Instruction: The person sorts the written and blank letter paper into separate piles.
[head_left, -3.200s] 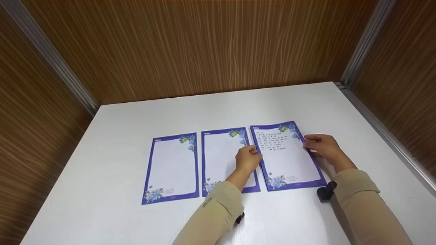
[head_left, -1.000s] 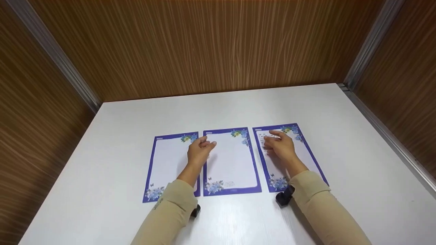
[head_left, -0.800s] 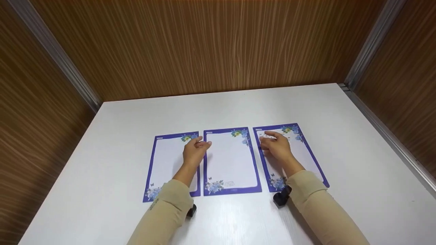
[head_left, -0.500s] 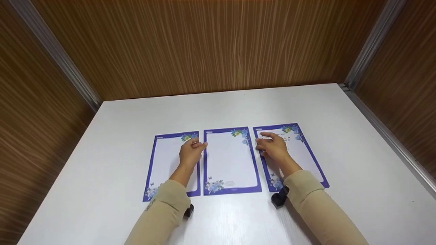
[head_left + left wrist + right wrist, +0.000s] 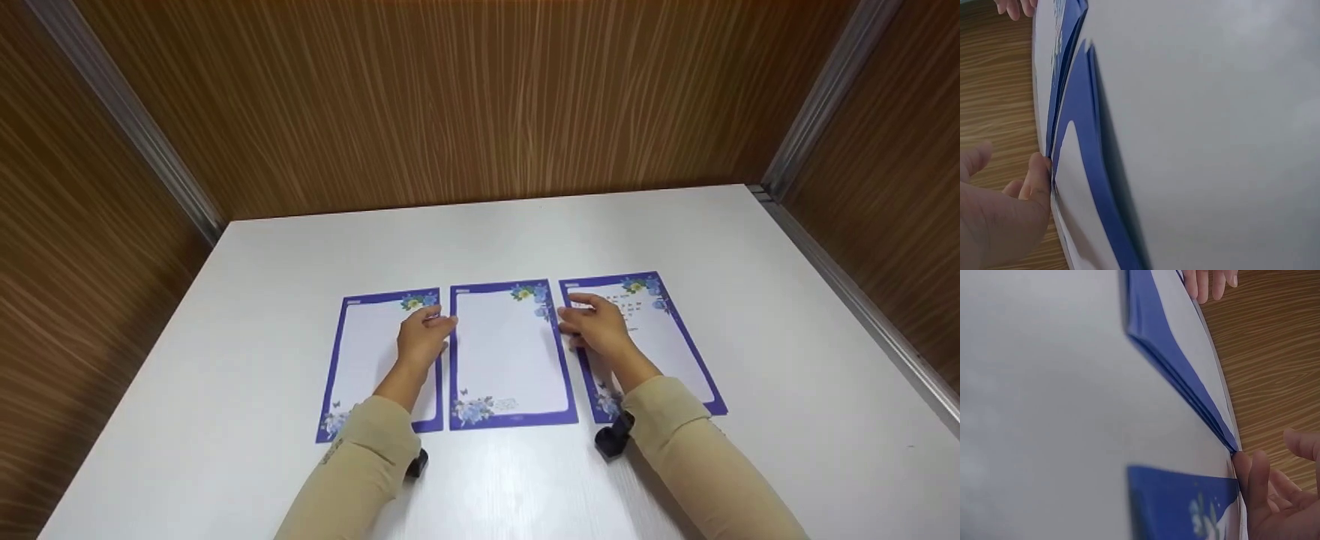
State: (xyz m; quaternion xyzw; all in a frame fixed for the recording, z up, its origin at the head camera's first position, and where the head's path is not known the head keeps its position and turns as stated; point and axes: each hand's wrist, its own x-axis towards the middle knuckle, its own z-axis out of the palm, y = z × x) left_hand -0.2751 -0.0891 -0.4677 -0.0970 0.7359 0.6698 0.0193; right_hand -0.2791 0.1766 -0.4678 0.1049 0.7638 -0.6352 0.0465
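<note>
While layered rectangular paper pad (image 5: 508, 349) lies flat, left fingers (image 5: 444, 325), right fingers (image 5: 576, 313), parted, touch edges.

No words can be read: rows of dark script (image 5: 628, 307) on the right floral letter sheet (image 5: 675, 356) are partly covered by the right hand (image 5: 598, 326), fine print (image 5: 507, 404) is set at the foot of the middle floral letter sheet (image 5: 504, 349), pale label boxes (image 5: 463, 291) are borne in the top left corners of these and the left floral letter sheet (image 5: 366, 349), and blurred lettering (image 5: 331, 451) is carried by the left sleeve (image 5: 356, 457)
</note>
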